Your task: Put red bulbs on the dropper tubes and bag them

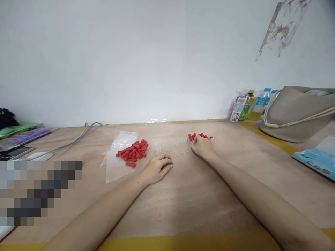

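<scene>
A row of thin clear tubes (pixel 170 145) lies side by side across the middle of the table. At the right end of the row, several red rubber bulbs (pixel 202 135) line up along the far ends of the tubes. My right hand (pixel 201 146) reaches over this end, fingers pinched around a red bulb (pixel 191 137); its palm hides part of the tubes. Just in front of the row's left part rests my left hand (pixel 160 168), fingers loosely bent and thumb apart, holding nothing. Left of it, a heap of loose red bulbs (pixel 134 150) lies on a clear plastic bag (pixel 115 170).
A grey cable (pixel 75 139) and a phone (pixel 19 152) lie at the left, near purple packets (pixel 32 136). Drink bottles (pixel 259 106) and a beige bag (pixel 300 113) stand at the right, with a blue packet (pixel 314 160) closer. A white wall (pixel 157 62) closes the back.
</scene>
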`<state>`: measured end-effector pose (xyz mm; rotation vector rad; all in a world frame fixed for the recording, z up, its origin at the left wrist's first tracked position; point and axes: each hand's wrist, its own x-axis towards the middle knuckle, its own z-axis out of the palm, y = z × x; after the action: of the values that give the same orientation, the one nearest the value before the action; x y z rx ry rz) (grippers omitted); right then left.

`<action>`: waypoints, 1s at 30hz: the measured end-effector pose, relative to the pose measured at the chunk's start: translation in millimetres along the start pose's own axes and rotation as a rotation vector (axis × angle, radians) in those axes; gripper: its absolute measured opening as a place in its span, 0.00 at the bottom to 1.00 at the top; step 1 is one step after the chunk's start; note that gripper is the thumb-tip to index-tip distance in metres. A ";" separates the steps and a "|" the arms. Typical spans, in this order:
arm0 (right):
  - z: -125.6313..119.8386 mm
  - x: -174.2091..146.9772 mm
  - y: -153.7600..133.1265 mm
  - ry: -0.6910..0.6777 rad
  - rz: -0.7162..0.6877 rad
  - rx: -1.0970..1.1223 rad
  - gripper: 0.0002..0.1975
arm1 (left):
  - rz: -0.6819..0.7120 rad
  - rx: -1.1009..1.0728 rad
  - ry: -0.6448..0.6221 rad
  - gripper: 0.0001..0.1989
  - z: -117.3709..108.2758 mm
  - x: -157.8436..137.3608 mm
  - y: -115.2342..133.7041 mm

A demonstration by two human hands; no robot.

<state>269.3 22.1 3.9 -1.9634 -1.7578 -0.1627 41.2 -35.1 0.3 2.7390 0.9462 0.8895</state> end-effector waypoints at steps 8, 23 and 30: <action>-4.2 -0.3 -12.3 -0.143 -0.035 -0.057 0.16 | 0.002 0.001 -0.003 0.08 -0.3 0.0 0.6; -6.5 3.6 -27.3 -0.225 0.008 -0.107 0.10 | -0.042 0.199 0.077 0.08 -5.6 0.0 1.1; -25.2 -42.3 -8.1 -0.046 -0.511 -0.024 0.10 | -0.277 0.644 0.294 0.06 -31.2 4.2 -32.7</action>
<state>260.6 -26.5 11.0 -1.5026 -2.2643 -0.3122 9.0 -9.1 18.8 2.8742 1.9059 1.1035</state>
